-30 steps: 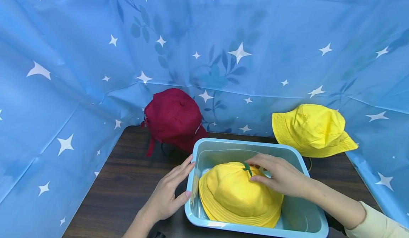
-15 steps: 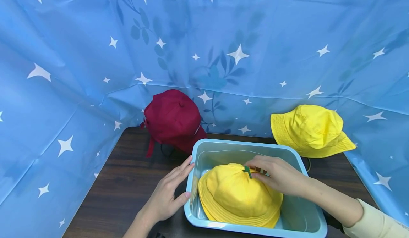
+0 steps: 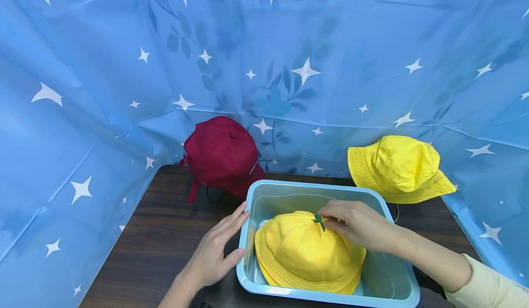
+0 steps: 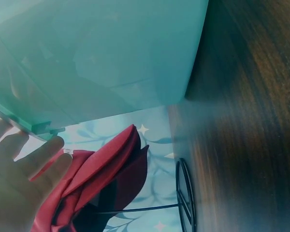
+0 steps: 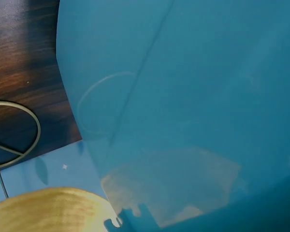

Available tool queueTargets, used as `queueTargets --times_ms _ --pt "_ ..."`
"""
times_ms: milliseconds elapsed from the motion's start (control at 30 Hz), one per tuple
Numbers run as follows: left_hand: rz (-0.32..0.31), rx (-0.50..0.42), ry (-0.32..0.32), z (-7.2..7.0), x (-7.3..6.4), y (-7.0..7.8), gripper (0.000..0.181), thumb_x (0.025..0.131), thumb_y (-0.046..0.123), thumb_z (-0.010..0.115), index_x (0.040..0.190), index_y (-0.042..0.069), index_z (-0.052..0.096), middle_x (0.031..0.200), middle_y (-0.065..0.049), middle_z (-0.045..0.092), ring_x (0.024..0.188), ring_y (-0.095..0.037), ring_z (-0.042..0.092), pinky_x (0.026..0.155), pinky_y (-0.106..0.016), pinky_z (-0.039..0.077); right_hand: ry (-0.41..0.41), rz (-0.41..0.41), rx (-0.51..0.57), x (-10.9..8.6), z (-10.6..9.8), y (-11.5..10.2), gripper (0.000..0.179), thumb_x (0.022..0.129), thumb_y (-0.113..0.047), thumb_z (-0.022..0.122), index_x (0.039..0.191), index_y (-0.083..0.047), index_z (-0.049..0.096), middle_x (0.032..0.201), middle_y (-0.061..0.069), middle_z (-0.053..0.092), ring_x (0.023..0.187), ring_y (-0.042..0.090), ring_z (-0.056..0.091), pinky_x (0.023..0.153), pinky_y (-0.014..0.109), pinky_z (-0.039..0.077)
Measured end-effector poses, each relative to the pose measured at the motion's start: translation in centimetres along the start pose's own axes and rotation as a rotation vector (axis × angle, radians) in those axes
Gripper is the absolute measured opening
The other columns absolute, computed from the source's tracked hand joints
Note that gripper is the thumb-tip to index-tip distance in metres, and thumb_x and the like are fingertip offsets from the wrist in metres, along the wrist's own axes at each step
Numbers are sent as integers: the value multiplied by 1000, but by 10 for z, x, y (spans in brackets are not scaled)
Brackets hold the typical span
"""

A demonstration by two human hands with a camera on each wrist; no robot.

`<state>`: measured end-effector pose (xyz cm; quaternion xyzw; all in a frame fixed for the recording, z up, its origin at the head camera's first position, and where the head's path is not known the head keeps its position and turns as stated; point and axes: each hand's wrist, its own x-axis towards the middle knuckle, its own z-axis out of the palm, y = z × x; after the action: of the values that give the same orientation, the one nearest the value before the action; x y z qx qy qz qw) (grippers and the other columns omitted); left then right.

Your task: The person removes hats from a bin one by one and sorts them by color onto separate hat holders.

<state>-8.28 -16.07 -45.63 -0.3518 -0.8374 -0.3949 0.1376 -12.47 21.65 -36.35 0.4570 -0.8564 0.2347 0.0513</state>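
A yellow brimmed hat [image 3: 310, 253] with a green sprout [image 3: 319, 221] on its crown lies in a light blue plastic basin [image 3: 281, 291]. My right hand [image 3: 363, 225] reaches in over the basin's right side and pinches the top of the crown beside the sprout; its fingertips are partly hidden. With fingers straight, my left hand [image 3: 216, 248] rests against the basin's left rim. In the left wrist view, the left hand's fingers [image 4: 38, 159] touch the rim from outside. The right wrist view shows the basin's outer wall [image 5: 183, 96] but not the hand.
A dark red cap [image 3: 223, 154] is on a black wire stand [image 4: 184, 198] behind the basin at left. Another yellow bucket hat [image 3: 401, 168] is at back right, by a gold-toned wire stand [image 5: 31, 130]. A starry blue cloth [image 3: 289, 46] hangs behind the dark wooden table [image 3: 153, 234].
My right thumb and fingers have drawn closer together at the crown beside the sprout. The left hand keeps its place on the rim. The view has shifted slightly.
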Motion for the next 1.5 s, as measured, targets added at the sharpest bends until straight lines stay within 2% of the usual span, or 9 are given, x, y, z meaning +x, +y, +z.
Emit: queueTargets --times_ms 200,467,733,1133,1300,1500 --pt "1 -6 1 1 0 0 69 95 21 61 161 13 42 169 -8 35 147 -26 46 109 -56 48 80 -56 -50 3 -6 -3 35 83 6 81 107 -18 72 93 -16 63 73 -3 53 63 11 43" --pt "-3 0 -5 0 1 0 69 96 22 61 162 14 41 169 -7 34 147 -26 46 109 -56 48 125 -82 -80 3 -15 -5 41 80 8 82 106 -21 71 94 -17 65 71 -4 52 62 9 41" --pt "-3 -5 -4 0 0 0 67 96 21 60 159 6 44 169 -8 34 147 -26 46 109 -56 48 161 -36 -137 3 -20 -10 40 76 6 85 100 -22 71 90 -18 65 72 -4 53 63 11 42" --pt "7 -1 2 0 1 -1 67 96 20 60 159 6 44 169 -9 35 146 -25 47 110 -54 47 188 10 -149 5 -35 -14 48 71 11 87 102 -21 71 91 -14 67 74 -1 56 63 10 43" --pt "-7 -3 -4 0 1 0 66 96 21 60 159 6 44 169 -8 35 147 -25 47 110 -55 47 206 28 -152 5 -40 -15 48 70 13 87 100 -21 71 90 -16 66 73 -3 56 63 10 46" --pt "-13 -8 -4 0 1 0 66 96 21 60 159 7 44 169 -7 35 146 -25 47 110 -55 47 228 36 -163 6 -47 -17 48 69 14 87 102 -19 73 92 -12 69 74 -1 60 64 10 49"
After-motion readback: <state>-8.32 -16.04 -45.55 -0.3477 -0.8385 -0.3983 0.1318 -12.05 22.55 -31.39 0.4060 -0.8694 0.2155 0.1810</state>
